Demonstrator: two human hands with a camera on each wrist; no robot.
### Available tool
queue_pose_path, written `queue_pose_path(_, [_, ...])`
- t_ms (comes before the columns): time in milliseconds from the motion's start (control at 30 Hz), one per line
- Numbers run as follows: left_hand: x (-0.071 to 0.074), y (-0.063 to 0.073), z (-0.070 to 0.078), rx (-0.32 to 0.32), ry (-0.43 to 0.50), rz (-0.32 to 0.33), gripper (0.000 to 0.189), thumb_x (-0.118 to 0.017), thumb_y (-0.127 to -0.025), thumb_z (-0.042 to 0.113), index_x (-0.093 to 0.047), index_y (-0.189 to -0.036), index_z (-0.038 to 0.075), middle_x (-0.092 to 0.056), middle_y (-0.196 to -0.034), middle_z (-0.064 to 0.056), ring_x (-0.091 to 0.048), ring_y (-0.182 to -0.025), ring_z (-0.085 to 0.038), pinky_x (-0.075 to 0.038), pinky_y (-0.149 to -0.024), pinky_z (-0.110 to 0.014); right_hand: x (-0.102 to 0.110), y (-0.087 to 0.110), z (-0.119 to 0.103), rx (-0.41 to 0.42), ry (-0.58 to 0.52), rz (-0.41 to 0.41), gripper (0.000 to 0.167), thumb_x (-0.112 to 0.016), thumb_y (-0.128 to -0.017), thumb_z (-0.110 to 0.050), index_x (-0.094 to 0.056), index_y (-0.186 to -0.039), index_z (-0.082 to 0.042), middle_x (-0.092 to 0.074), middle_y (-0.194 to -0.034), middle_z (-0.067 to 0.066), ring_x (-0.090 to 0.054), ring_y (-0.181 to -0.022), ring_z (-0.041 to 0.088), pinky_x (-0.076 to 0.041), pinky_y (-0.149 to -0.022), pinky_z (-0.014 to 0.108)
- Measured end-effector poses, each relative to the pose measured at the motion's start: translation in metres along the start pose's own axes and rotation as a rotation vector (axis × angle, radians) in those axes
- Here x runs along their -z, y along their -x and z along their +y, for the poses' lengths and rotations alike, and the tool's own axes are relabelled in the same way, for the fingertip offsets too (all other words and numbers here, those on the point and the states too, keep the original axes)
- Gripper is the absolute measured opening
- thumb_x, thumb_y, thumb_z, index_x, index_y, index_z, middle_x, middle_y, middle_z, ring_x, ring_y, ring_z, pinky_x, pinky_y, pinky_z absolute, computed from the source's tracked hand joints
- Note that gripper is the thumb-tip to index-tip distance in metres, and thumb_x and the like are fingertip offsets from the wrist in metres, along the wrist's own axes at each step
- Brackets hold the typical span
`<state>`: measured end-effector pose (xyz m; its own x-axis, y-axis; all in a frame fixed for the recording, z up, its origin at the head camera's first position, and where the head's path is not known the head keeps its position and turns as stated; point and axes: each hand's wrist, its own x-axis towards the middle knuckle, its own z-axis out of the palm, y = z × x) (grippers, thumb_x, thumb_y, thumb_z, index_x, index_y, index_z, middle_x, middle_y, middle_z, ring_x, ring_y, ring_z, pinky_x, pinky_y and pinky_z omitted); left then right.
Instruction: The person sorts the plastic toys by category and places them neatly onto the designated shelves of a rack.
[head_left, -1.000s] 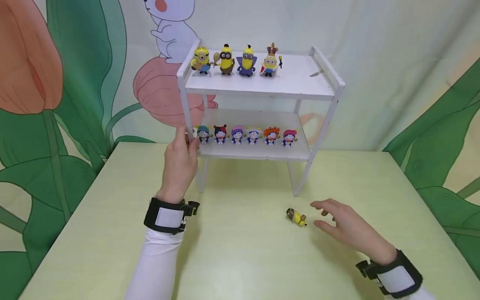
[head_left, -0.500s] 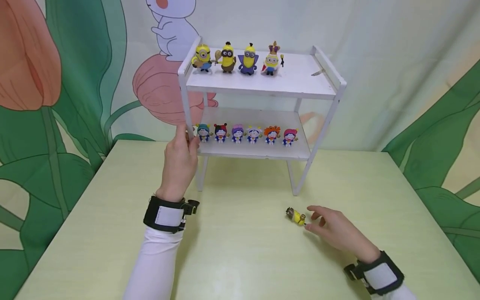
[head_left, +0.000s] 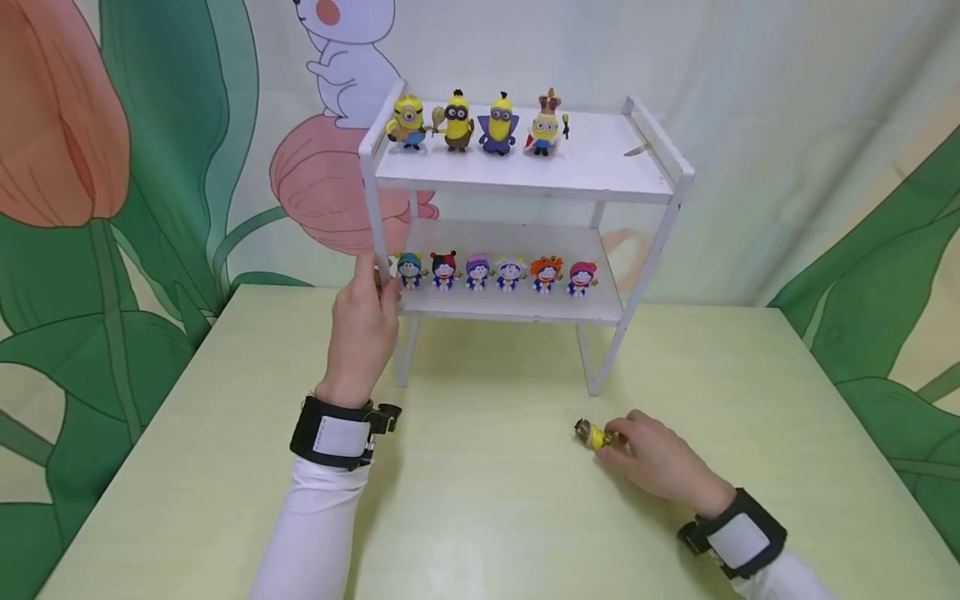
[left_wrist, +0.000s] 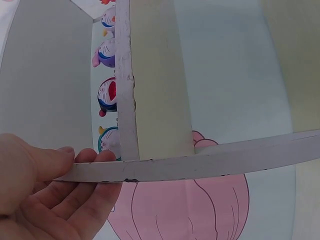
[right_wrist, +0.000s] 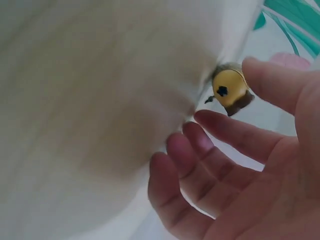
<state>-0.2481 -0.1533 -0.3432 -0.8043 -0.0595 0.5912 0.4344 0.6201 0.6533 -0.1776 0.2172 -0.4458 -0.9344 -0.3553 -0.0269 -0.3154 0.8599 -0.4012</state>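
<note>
My left hand [head_left: 360, 333] grips the left leg of a small white two-tier shelf [head_left: 600, 171]. In the left wrist view the thumb and fingers wrap round that white bar [left_wrist: 170, 171]. At the table's right of centre, a yellow-and-brown Minion figure [head_left: 590, 433] lies on its side. My right hand [head_left: 663, 458] is at its head end, thumb on one side and forefinger on the other. The right wrist view shows the thumb tip right at the figure [right_wrist: 231, 89], the forefinger apart from it, and the other fingers loosely bent.
Several Minion figures [head_left: 497, 125] stand in a row on the upper tier, towards its left. The lower tier bears a row of several blue-and-white figures [head_left: 510, 275] in coloured hats. Behind the pale table [head_left: 480, 500] hangs a backdrop printed with flowers.
My right hand has moved left to the lying Minion figure, and its thumb and forefinger have come round the head end. My left hand has stayed on the shelf leg.
</note>
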Motion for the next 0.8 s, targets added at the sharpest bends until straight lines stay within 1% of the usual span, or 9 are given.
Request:
queue_pose_path(133, [0.0, -0.001, 0.0, -0.006, -0.005, 0.008, 0.021, -0.055, -0.099, 0.003, -0.047, -0.117, -0.005, -0.064, -0.094, -0.024, -0.064, -0.077, -0.032, -0.058, -0.065, -0.043, -0.001, -0.001, -0.001, 0.033, 0.042, 0.015, 0.027, -0.072, -0.089, -0.021, -0.066, -0.109, -0.004, -0.052, -0.086, -0.001, -0.047, -0.07, 0.013, -0.042, -0.057, 0.027])
queue_pose_path(233, [0.0, -0.001, 0.001, 0.0, -0.01, 0.005, 0.021, -0.055, -0.099, 0.004, -0.047, -0.117, -0.006, -0.064, -0.095, -0.024, -0.065, -0.078, -0.033, -0.058, -0.066, -0.043, -0.001, -0.001, -0.002, 0.055, 0.067, 0.009, 0.024, -0.073, -0.089, -0.019, -0.065, -0.107, -0.004, -0.05, -0.085, -0.001, -0.045, -0.069, 0.012, -0.041, -0.056, 0.026])
queue_pose_path(400, [0.0, 0.0, 0.001, 0.003, -0.012, 0.001, 0.021, -0.054, -0.099, 0.003, -0.047, -0.117, -0.006, -0.064, -0.096, -0.024, -0.065, -0.079, -0.033, -0.058, -0.067, -0.044, 0.001, 0.0, -0.003, 0.064, 0.096, 0.002, 0.021, -0.074, -0.087, -0.018, -0.065, -0.103, -0.007, -0.05, -0.082, -0.002, -0.045, -0.067, 0.012, -0.041, -0.056, 0.026])
queue_pose_path(533, [0.0, 0.0, 0.002, 0.008, -0.007, -0.002, 0.021, -0.054, -0.1, 0.004, -0.047, -0.118, -0.006, -0.064, -0.097, -0.024, -0.065, -0.079, -0.033, -0.058, -0.065, -0.043, 0.007, 0.0, -0.004, 0.065, 0.071, 0.0, 0.021, -0.076, -0.086, -0.017, -0.066, -0.102, -0.007, -0.055, -0.081, -0.004, -0.049, -0.068, 0.011, -0.044, -0.058, 0.027])
queue_pose_path(633, [0.0, 0.0, 0.003, 0.016, -0.006, -0.004, 0.021, -0.054, -0.1, 0.004, -0.046, -0.118, -0.005, -0.064, -0.098, -0.024, -0.065, -0.079, -0.033, -0.058, -0.065, -0.043, 0.013, 0.0, -0.005, 0.066, 0.046, -0.002, 0.022, -0.076, -0.086, -0.015, -0.067, -0.104, -0.007, -0.061, -0.084, -0.005, -0.053, -0.07, 0.009, -0.047, -0.061, 0.028])
queue_pose_path(800, [0.0, 0.0, 0.002, 0.021, -0.007, -0.004, 0.022, -0.054, -0.1, 0.003, -0.046, -0.118, -0.005, -0.064, -0.097, -0.025, -0.065, -0.078, -0.033, -0.058, -0.065, -0.044, 0.022, -0.001, -0.006, 0.072, 0.047, -0.009, 0.018, -0.075, -0.087, -0.012, -0.068, -0.103, -0.008, -0.063, -0.086, -0.004, -0.054, -0.071, 0.009, -0.048, -0.062, 0.027])
